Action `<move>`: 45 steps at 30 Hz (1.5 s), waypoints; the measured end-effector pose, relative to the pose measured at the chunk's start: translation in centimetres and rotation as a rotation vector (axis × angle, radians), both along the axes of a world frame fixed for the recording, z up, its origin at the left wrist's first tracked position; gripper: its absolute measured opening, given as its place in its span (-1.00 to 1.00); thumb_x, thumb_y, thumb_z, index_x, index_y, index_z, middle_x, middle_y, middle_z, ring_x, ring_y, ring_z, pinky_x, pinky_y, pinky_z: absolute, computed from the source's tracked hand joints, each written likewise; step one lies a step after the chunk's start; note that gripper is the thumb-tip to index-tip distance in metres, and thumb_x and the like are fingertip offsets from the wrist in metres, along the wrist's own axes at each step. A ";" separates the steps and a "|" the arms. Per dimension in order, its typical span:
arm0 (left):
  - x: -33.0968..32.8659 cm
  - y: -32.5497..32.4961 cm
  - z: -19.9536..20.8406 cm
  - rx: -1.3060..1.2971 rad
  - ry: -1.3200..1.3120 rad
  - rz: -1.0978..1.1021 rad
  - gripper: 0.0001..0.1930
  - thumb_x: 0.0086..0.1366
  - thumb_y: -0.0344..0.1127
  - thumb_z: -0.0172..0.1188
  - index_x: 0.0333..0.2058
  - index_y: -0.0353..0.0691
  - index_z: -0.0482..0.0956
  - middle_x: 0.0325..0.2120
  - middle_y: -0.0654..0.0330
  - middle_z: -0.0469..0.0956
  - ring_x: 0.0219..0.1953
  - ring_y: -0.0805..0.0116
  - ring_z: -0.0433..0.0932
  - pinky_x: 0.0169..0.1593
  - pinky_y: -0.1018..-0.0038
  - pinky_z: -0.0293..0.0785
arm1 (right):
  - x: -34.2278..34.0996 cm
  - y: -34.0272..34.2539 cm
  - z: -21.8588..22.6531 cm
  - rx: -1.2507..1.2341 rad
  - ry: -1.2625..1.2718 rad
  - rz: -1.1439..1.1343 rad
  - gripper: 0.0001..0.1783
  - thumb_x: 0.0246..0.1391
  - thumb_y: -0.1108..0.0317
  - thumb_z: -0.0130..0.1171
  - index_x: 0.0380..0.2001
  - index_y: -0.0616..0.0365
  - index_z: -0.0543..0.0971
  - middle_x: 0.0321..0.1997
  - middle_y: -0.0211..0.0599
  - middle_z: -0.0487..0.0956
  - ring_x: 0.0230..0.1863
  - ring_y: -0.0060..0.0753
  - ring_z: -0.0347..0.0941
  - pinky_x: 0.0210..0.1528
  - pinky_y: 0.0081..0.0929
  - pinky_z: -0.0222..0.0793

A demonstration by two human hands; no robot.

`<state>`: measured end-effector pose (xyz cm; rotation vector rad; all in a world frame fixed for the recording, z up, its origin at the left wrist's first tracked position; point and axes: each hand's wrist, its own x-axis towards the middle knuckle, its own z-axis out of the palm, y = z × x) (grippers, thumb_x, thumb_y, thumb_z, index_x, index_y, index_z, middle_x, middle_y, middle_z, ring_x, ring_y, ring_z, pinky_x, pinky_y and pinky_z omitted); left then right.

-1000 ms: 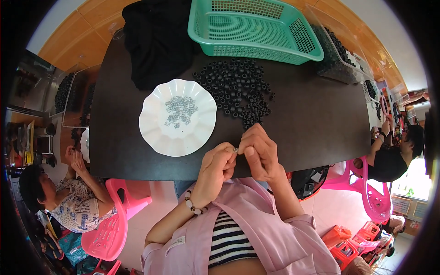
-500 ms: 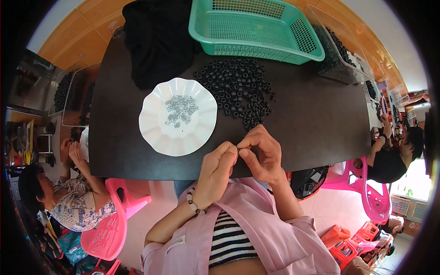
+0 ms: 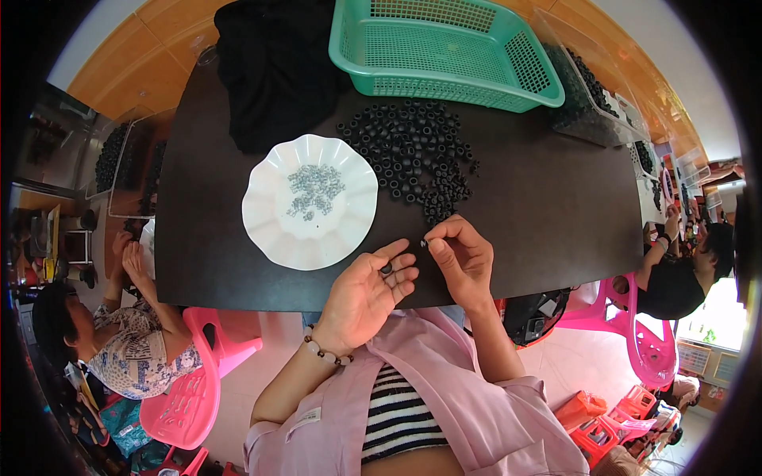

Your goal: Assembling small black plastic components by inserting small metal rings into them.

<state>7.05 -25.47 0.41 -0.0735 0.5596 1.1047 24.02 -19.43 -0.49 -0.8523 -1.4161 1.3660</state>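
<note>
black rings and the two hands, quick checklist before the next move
1. Left hand open, palm up: ok.
2. Ring resting on left fingers: ok.
3. Right hand pinching a small part: ok; kind of part cannot tell.
4. Ring pile close to right hand: ok.
5. White plate holds small grey pieces: ok.
6. Green basket contents: cannot tell.

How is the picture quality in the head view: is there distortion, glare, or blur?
Head view: strong fisheye, the dark table edges bow and black corners ring the frame; bright overexposed patch at far right; the white plate and both hands, left, right, look sharp.
</note>
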 end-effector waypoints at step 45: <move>0.4 0.2 0.4 0.166 0.179 -0.046 -0.51 0.39 -0.20 0.07 0.19 -0.33 0.28 -0.13 0.21 0.57 0.00 0.39 0.54 0.19 0.28 0.43 | -0.3 -0.1 2.6 0.516 -0.423 -0.044 -0.85 -0.16 0.59 0.31 -0.44 0.19 0.61 -0.47 -0.32 0.52 -0.43 -0.37 0.36 -0.36 -0.49 0.28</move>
